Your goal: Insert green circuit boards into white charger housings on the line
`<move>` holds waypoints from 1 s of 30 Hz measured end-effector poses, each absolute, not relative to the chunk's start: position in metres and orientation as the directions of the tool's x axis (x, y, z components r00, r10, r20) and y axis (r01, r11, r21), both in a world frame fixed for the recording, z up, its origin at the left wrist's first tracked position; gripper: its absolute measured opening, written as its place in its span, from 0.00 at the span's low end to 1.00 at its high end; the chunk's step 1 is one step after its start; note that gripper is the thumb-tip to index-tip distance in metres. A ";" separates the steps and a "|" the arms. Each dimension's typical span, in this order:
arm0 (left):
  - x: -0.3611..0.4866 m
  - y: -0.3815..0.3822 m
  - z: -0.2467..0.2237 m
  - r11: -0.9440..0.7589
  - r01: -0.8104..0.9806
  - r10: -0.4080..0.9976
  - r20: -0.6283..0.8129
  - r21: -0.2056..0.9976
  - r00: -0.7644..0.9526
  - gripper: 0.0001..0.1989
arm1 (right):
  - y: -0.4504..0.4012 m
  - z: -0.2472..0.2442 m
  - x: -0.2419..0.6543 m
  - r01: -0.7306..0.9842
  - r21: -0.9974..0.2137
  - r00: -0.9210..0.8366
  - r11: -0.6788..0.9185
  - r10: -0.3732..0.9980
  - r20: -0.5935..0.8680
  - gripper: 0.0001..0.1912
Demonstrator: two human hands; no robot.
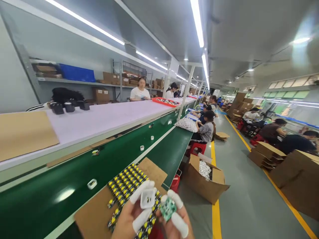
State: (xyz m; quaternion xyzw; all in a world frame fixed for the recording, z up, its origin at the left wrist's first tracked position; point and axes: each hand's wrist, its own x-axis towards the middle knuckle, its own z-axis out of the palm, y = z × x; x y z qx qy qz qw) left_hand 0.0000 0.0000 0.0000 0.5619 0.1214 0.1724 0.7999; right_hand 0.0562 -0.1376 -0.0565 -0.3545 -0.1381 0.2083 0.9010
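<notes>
My left hand, with white covers on its fingertips, is closed around a small white square plastic housing. The housing's open side faces me, and small dark and yellowish parts show inside it. Just to the right, my right hand, also in white fingertip covers, pinches a small green circuit board. Board and housing are apart. Beneath my hands lies a dense array of small boards with yellow parts, resting on a cardboard sheet.
A green conveyor belt runs along the left, carrying a white housing and several small pieces. Right of my bench stands an open carton with white parts. A bag of white parts lies farther along, beside seated co-workers.
</notes>
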 end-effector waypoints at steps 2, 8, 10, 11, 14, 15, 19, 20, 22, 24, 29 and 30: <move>0.002 -0.001 0.017 0.274 -0.174 0.378 0.060 0.946 0.924 0.38 | -0.142 -0.037 0.061 -0.252 -0.689 0.862 0.680 0.481 0.160 0.25; -0.011 -0.003 0.035 0.114 -0.235 0.387 0.175 0.965 0.905 0.32 | -0.145 0.013 0.048 -0.218 -0.699 0.904 0.681 0.411 0.118 0.26; -0.015 0.002 0.031 0.050 -0.246 0.381 0.210 0.968 0.900 0.29 | -0.143 0.017 0.042 -0.238 -0.697 0.907 0.677 0.411 0.090 0.26; -0.016 0.006 0.028 0.027 -0.243 0.353 0.218 0.970 0.910 0.28 | -0.141 0.017 0.040 -0.243 -0.701 0.906 0.670 0.415 0.083 0.26; -0.018 0.017 0.023 0.007 -0.203 0.249 0.195 0.979 0.949 0.29 | -0.135 0.012 0.041 -0.204 -0.706 0.927 0.679 0.365 0.084 0.26; -0.019 0.019 0.022 0.016 -0.186 0.231 0.178 0.982 0.957 0.30 | -0.133 0.010 0.043 -0.177 -0.709 0.938 0.683 0.336 0.089 0.25; -0.024 0.014 0.022 0.083 -0.154 0.310 0.121 0.985 0.943 0.36 | -0.128 0.016 0.050 -0.029 -0.804 0.945 0.594 0.278 0.172 0.21; -0.025 0.011 0.023 0.108 -0.150 0.333 0.107 0.983 0.937 0.37 | -0.128 0.019 0.051 0.058 -0.837 0.934 0.544 0.267 0.239 0.21; -0.026 0.005 0.023 0.168 -0.144 0.335 0.081 0.975 0.939 0.38 | -0.130 0.023 0.051 0.277 -0.872 0.882 0.404 0.252 0.397 0.21; -0.026 0.002 0.021 0.232 -0.141 0.304 0.065 0.963 0.950 0.39 | -0.131 0.026 0.050 0.468 -0.847 0.813 0.252 0.252 0.525 0.21; -0.023 0.003 0.012 0.292 -0.122 0.264 0.043 0.948 0.964 0.37 | -0.127 0.025 0.045 0.642 -0.764 0.761 -0.061 0.175 0.625 0.23; -0.023 0.005 0.010 0.296 -0.120 0.257 0.042 0.948 0.965 0.37 | -0.126 0.023 0.045 0.651 -0.751 0.756 -0.107 0.170 0.632 0.25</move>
